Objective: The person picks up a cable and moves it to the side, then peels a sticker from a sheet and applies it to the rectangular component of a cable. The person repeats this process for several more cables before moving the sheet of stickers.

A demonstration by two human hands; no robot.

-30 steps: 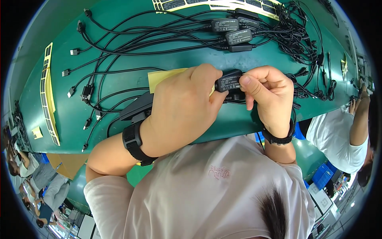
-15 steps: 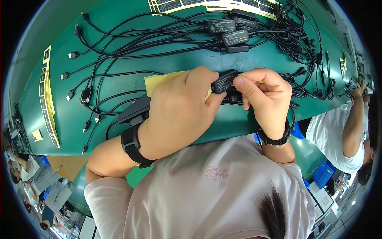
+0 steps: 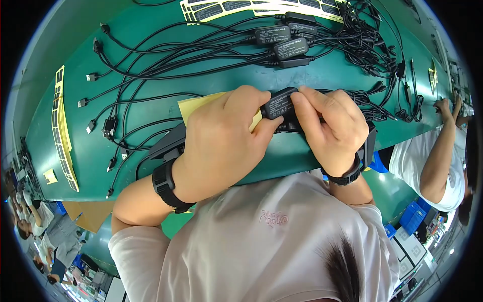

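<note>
Between my hands is a black cable box with a printed dark label on its upper face. My left hand grips its left end between thumb and forefinger. A yellow backing sheet sticks out from under that hand. At the box's right end, my right hand is closed, its thumb pressed on the label's edge and its forefinger at the top corner. Beneath both hands lies a black fixture, mostly hidden; more dark cable parts show under the box.
Labelled cable boxes lie beyond my hands, their black cables running left. A tangled cable bundle sits at the far right. Label sheets lie at the back, another label strip at the left. A co-worker's arm is at right.
My right thumb and fingers have shifted from pinching at the label's edge to lying against the box's right end. The left hand keeps its grip; the whole view has shifted slightly.
</note>
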